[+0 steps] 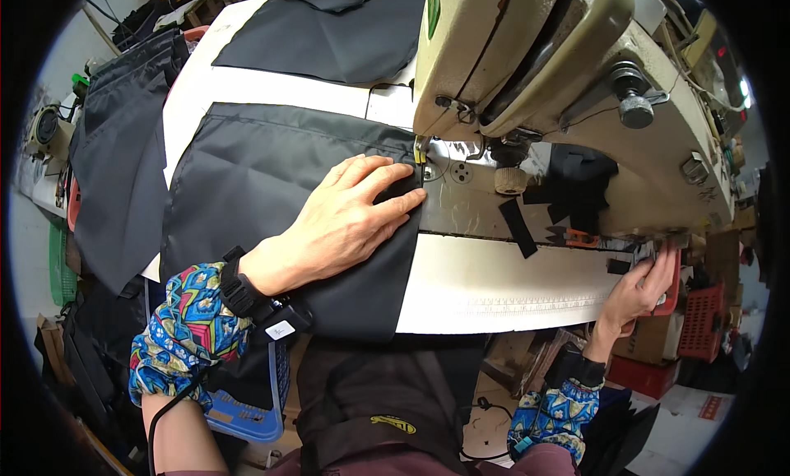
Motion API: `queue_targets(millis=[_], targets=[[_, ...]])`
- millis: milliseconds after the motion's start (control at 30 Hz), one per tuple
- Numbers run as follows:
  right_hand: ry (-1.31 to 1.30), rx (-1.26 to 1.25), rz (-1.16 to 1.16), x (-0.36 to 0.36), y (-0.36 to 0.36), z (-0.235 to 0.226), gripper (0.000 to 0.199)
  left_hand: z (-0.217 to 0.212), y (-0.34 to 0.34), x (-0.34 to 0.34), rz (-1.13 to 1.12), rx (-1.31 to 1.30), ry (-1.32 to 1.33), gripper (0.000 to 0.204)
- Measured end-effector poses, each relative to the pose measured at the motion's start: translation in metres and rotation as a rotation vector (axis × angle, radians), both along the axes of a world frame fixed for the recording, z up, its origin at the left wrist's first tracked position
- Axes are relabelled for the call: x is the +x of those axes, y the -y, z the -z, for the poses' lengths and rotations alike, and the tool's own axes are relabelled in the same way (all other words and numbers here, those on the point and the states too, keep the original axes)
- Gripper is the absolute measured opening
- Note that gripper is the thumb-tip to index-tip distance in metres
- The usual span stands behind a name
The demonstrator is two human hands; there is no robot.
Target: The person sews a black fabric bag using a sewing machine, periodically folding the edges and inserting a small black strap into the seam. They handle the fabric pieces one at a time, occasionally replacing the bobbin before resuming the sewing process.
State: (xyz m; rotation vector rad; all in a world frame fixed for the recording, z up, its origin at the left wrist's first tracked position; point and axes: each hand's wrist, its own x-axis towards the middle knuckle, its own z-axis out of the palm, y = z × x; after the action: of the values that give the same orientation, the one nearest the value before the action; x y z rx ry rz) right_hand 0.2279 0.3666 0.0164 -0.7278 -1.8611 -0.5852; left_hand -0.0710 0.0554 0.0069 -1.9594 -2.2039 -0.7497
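Note:
A black fabric panel [247, 180] lies on the white table with its right edge at the presser foot of the sewing machine [527, 65]. My left hand [346, 217] rests flat on that panel, fingers apart, fingertips at its right edge just below the foot. At the table's right end is my right hand [638, 291], its fingers stretched toward the far edge; I see nothing held in it. Close to its fingers is a small black piece [618, 266]. Black strips [517, 227] and orange-handled thread snips [573, 237] lie under the machine arm.
Another black panel [321, 40] lies farther back on the table. More black fabric [123, 163] hangs at the left. A blue basket [247, 422] stands below the table's front left, and a red basket [702, 324] at the right. A printed ruler [527, 303] runs along the front edge.

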Motion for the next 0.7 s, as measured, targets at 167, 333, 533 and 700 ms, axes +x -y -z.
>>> queue_targets(millis=[167, 333, 533, 700], targets=[[0.299, -0.356, -0.01, 0.034, 0.002, 0.033, 0.037, 0.0, -0.002, 0.002, -0.011, 0.016, 0.001, 0.039], [0.187, -0.345, 0.048, 0.021, 0.018, 0.01, 0.035, 0.004, -0.001, -0.001, 0.017, 0.036, 0.01, 0.038], [0.418, -1.52, -0.949, 0.0, 0.133, -0.018, 0.027, 0.007, 0.008, 0.01, -0.025, -0.009, -0.029, 0.043], [0.718, -1.707, -1.149, -0.051, 0.221, 0.047, 0.028, 0.0, 0.055, 0.07, -0.034, -0.121, 0.082, 0.053]])
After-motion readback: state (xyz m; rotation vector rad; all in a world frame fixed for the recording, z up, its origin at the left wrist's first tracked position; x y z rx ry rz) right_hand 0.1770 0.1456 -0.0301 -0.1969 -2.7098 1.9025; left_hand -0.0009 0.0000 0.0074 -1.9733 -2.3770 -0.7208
